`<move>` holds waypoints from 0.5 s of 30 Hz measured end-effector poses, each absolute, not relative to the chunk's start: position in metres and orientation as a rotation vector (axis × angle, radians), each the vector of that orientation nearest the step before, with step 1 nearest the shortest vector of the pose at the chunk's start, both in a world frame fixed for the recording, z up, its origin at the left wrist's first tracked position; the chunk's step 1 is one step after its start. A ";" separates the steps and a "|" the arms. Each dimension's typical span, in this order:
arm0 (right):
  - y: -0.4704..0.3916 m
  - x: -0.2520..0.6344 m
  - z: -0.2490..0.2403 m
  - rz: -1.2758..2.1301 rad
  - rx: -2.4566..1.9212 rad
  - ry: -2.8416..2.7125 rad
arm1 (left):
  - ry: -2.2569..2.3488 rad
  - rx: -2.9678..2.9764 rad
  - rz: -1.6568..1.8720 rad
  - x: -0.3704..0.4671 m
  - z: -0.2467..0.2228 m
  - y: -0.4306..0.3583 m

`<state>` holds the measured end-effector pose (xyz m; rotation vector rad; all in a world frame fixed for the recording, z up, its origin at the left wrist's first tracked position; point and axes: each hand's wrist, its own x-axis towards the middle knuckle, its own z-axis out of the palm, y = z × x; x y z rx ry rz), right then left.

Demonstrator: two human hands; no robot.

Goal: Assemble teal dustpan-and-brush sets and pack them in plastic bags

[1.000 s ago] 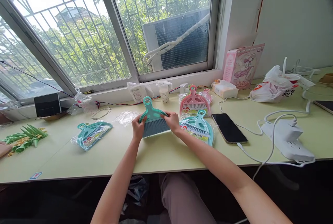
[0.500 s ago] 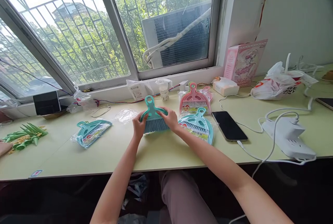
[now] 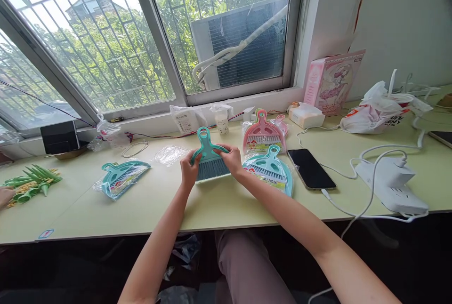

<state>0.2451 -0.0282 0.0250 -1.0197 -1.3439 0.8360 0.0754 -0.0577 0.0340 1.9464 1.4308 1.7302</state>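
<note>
A small teal hand brush (image 3: pixel 209 156) with grey-blue bristles lies over the middle of the pale green table (image 3: pixel 219 205). My left hand (image 3: pixel 189 168) grips its left shoulder and my right hand (image 3: pixel 232 158) grips its right shoulder. Just right of my right hand lies a bagged teal brush-and-dustpan set (image 3: pixel 270 170). Behind that one sits a bagged pink set (image 3: pixel 263 135). Another bagged teal set (image 3: pixel 120 178) lies to the left. An empty clear plastic bag (image 3: pixel 169 154) rests behind my left hand.
A black phone (image 3: pixel 310 168) on a white cable and a white power strip (image 3: pixel 391 185) lie right. A pink box (image 3: pixel 332 81), white bags (image 3: pixel 377 108), a tissue pack (image 3: pixel 305 116) stand at the back right. Green plastic pieces (image 3: pixel 31 182) and another person's fingertips (image 3: pixel 4 196) are at far left.
The brush has shifted slightly away from me in both hands, tilting a little; the grip is the same. The camera has drifted slightly.
</note>
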 end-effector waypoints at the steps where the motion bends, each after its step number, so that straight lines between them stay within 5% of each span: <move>1: -0.028 0.244 0.024 0.832 -1.022 -1.340 | 1.435 1.961 1.730 0.076 0.034 -0.058; 15: -0.027 0.245 0.022 0.889 -0.944 -1.244 | 1.284 1.879 1.532 0.066 0.040 -0.050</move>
